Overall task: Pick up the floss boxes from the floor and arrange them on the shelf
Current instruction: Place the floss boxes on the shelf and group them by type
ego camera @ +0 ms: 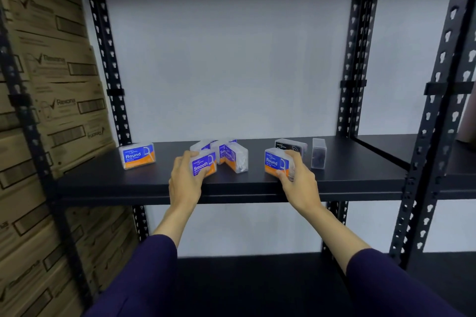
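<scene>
Several clear floss boxes with blue and orange labels stand on the black shelf [103, 177]. My left hand [184, 179] grips a "Smooth" box [204, 165] near the shelf's front, thumb on top. My right hand [298, 179] grips a "Round" box [275, 162] from its right side. Another "Round" box [137, 156] stands alone at the left. A cluster of "Smooth" boxes [233, 156] sits behind my left hand. A black-labelled box [291, 147] and a clear box on end [319, 153] stand at the right.
Stacked cardboard cartons [51, 100] fill the bay to the left. Black perforated uprights [353, 59] frame the shelf. A lower black shelf [244, 280] lies beneath. A white wall [226, 59] is behind. Another shelf bay [458, 162] continues to the right.
</scene>
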Demonstrator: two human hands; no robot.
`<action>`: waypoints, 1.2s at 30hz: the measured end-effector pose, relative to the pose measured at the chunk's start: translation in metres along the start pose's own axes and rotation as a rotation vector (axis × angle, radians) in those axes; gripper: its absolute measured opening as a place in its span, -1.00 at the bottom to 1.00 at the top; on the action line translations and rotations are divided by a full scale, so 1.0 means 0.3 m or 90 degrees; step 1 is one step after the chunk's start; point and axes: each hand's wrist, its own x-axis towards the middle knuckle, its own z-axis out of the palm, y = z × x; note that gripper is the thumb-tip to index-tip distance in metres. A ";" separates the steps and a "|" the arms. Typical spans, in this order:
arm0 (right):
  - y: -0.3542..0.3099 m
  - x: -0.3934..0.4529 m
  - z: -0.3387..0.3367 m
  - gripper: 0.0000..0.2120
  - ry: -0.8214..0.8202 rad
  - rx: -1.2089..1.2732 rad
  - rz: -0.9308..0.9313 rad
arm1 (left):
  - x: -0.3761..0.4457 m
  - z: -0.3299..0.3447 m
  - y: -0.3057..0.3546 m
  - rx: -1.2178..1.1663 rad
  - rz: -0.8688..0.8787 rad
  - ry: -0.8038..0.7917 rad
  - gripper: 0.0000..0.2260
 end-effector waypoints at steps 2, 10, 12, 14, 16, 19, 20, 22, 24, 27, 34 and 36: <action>-0.013 0.006 0.020 -0.54 0.001 -0.042 -0.002 | -0.001 -0.004 -0.005 0.004 0.011 -0.005 -0.65; -0.072 0.020 0.085 -0.46 -0.042 -0.175 -0.003 | 0.024 -0.036 -0.032 -0.043 0.016 -0.102 -0.59; -0.073 0.014 0.084 -0.46 -0.033 -0.174 -0.002 | 0.033 -0.041 -0.025 0.005 -0.001 -0.129 -0.57; -0.070 0.009 0.082 -0.46 -0.026 -0.179 -0.008 | 0.043 -0.036 -0.015 0.027 -0.014 -0.156 -0.56; -0.069 0.009 0.078 -0.45 -0.023 -0.191 -0.009 | 0.055 -0.028 -0.010 0.058 -0.017 -0.196 -0.54; -0.065 0.011 0.076 -0.44 -0.027 -0.200 -0.006 | 0.080 -0.017 -0.009 0.152 -0.008 -0.252 -0.50; -0.064 0.012 0.076 -0.44 -0.029 -0.202 -0.006 | 0.087 -0.014 -0.010 0.181 -0.007 -0.261 -0.47; -0.063 0.013 0.077 -0.43 -0.035 -0.204 -0.004 | 0.092 -0.007 -0.013 0.222 -0.013 -0.278 -0.38; -0.062 0.015 0.075 -0.44 -0.045 -0.191 0.001 | 0.090 -0.002 -0.013 0.229 -0.010 -0.279 -0.32; -0.076 0.017 0.056 -0.47 0.001 -0.021 0.044 | 0.056 -0.007 0.006 0.148 0.009 -0.171 -0.30; -0.265 0.013 0.048 -0.66 -0.058 0.466 0.121 | -0.004 -0.077 0.211 -0.321 0.011 -0.130 -0.59; -0.313 0.009 0.067 -0.69 -0.136 0.492 0.073 | -0.007 -0.110 0.272 -0.436 -0.040 -0.195 -0.59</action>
